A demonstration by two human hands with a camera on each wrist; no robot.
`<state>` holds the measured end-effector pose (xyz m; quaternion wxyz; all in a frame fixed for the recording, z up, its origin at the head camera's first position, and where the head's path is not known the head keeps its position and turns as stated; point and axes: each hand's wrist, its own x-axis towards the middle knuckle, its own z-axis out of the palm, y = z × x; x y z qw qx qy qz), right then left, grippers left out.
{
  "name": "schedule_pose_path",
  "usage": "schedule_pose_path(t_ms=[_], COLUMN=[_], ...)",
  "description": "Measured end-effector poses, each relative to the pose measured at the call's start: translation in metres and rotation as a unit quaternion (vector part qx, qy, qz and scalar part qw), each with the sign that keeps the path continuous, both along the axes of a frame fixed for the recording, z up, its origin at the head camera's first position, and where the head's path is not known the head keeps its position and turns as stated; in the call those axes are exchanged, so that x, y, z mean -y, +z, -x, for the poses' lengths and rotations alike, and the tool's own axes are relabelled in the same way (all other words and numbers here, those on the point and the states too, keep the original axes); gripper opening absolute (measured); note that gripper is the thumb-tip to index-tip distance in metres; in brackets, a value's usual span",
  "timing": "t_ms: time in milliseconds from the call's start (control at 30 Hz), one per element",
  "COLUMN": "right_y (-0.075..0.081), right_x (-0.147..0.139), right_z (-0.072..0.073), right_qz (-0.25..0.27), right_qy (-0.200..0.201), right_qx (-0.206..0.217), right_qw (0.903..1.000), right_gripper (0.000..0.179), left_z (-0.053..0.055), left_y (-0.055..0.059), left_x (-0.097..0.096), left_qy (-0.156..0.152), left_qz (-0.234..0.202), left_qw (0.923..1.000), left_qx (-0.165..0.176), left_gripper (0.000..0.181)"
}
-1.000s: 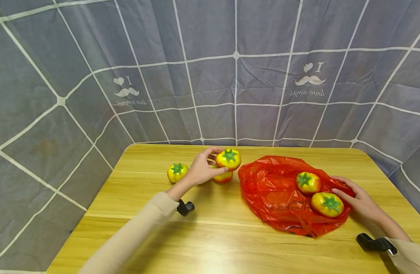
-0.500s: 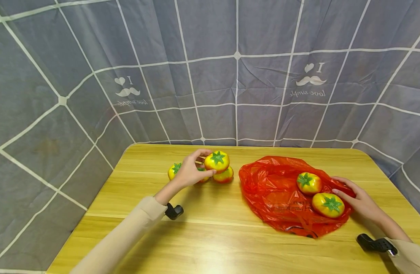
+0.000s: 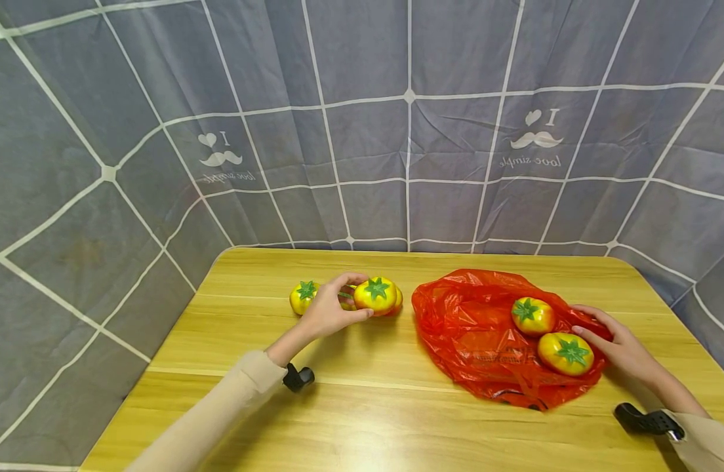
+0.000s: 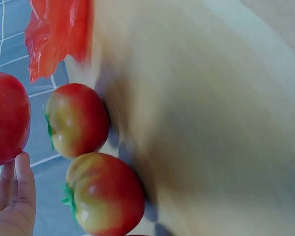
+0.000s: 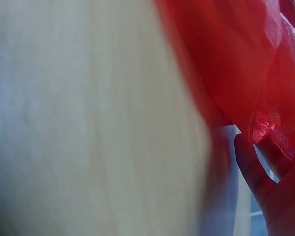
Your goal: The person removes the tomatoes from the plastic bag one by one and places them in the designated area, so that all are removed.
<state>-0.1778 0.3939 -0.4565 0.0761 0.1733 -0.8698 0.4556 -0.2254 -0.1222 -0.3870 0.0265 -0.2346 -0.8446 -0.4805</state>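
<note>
My left hand [image 3: 332, 311] grips a yellow-red tomato [image 3: 375, 296] with a green star-shaped top, thumb in front and fingers behind. In the left wrist view this held tomato [image 4: 9, 118] is apart from two tomatoes [image 4: 81, 120] on the table, which the head view mostly hides behind hand and fruit. Just left of the hand sits another tomato [image 3: 303, 299]. On the right, my right hand [image 3: 624, 347] holds the side of a red plastic bag [image 3: 456, 328], thumb at its rim, fingers partly hidden behind the film. Two tomatoes [image 3: 533, 316] lie in the bag.
The wooden table [image 3: 362, 419] carries everything and ends at a grey curtain [image 3: 362, 144] with white lines, which hangs along the back and sides. A black strap [image 3: 298, 378] with a small device is on each wrist.
With the tomato in its grip, my left hand has moved left, then lower in the head view, covering more of the tomatoes behind. My right hand and the bag have stayed put.
</note>
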Motion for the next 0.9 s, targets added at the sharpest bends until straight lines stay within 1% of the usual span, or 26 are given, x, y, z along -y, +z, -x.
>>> schedule_pose_path(t_ms=[133, 300, 433, 533, 700, 800, 900], right_y=[0.000, 0.000, 0.000, 0.000, -0.002, -0.003, -0.003], right_x=[0.000, -0.001, -0.002, -0.001, -0.002, -0.003, -0.003], right_z=[0.000, 0.001, 0.001, 0.000, 0.001, 0.001, 0.001], right_qz=[-0.001, -0.003, -0.005, -0.003, 0.004, 0.003, 0.003], right_qy=[0.001, 0.002, -0.001, -0.001, 0.004, 0.002, 0.004], right_qx=[0.002, 0.001, 0.002, 0.006, 0.011, 0.011, 0.009], right_qw=[1.0000, 1.0000, 1.0000, 1.0000, 0.9999, 0.9999, 0.9999], right_gripper=[0.041, 0.041, 0.041, 0.041, 0.043, 0.043, 0.043], left_z=[-0.004, -0.006, -0.008, -0.010, -0.011, -0.011, -0.011], left_y=[-0.005, -0.012, -0.016, -0.020, -0.026, -0.028, -0.030], left_x=[-0.001, -0.002, -0.003, -0.004, -0.005, -0.006, -0.007], left_qy=[0.002, 0.006, 0.001, -0.008, -0.021, -0.024, -0.025], left_qz=[0.004, 0.007, 0.007, 0.006, 0.021, 0.035, 0.040], left_qw=[0.9999, 0.9997, 0.9993, 0.9989, 0.9987, 0.9982, 0.9978], left_qx=[0.011, 0.023, 0.036, 0.046, 0.042, 0.042, 0.046], left_gripper=[0.057, 0.057, 0.057, 0.057, 0.056, 0.056, 0.056])
